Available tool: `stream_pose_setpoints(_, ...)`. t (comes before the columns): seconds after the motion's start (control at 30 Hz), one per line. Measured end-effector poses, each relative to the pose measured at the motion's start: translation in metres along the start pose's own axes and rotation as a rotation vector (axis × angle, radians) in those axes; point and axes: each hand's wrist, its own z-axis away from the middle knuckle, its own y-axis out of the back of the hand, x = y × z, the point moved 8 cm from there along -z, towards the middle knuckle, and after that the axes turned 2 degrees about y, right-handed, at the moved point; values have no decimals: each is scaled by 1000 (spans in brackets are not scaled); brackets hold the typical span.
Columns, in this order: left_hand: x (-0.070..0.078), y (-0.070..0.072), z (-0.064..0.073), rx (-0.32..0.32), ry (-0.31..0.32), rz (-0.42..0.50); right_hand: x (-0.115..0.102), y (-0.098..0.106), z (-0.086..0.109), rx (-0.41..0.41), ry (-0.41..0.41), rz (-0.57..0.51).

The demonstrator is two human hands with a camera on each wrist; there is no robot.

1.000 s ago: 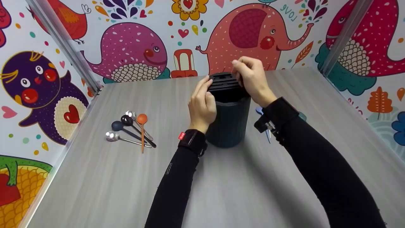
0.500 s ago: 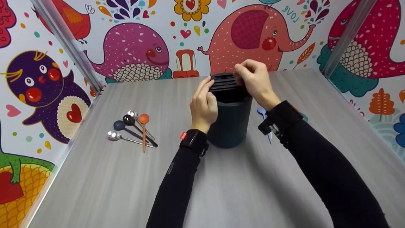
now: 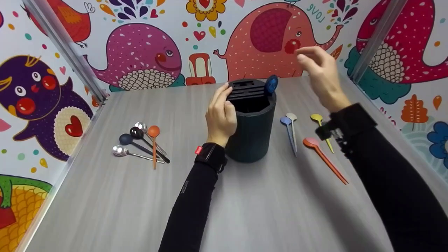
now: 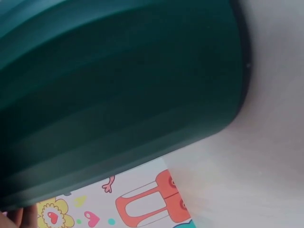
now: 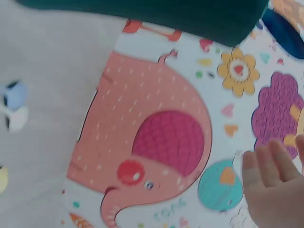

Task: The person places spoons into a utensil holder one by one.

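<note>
Well to the left of the left fingers, a silver spoon (image 3: 121, 151), a navy spoon (image 3: 126, 139), a black spoon (image 3: 137, 133), a second silver spoon (image 3: 141, 127) and an orange spoon (image 3: 154, 145) are heaped with handles crossed. The left hand (image 3: 221, 119) is laid against a dark green container (image 3: 250, 136), fingers extended along its upper side. Right of those fingers, a slotted black insert (image 3: 248, 91) is seen; the interior is lost in darkness. A blue spoon (image 3: 271, 84) is held upright at the insert's right end, its handle hidden, between both hands. Below the right fingers are laid a pale blue spoon (image 3: 286, 121), a cream spoon (image 3: 291, 117), an orange-red spoon (image 3: 329, 161) partly covered by a pink bowl, and a yellow spoon (image 3: 316, 118). The right hand (image 3: 325, 80) is raised, fingers loosely bent, parted from the thumb, nothing held; in the right wrist view it is cut off.
</note>
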Motion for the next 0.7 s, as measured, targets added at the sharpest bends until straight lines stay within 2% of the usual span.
stream_pose_setpoints(0.1,0,0,1,-3,4,-3,15,11,5,-68,-67,95)
stream_pose_setpoints(0.2,1,-1,0,-4,3,3,37,18,12,-166,-136,252)
stream_pose_setpoints(0.37,1,-1,-1,-7,0,4,90,29,24,-316,-225,530)
stream_pose_setpoints(0.43,1,-2,0,-9,4,3,116,35,31,-371,-284,592)
stream_pose_setpoints(0.57,0,-2,1,-8,7,2,162,50,49,-466,-429,649)
stream_pose_setpoints(0.7,0,-1,0,5,5,4,195,61,63,-521,-496,732)
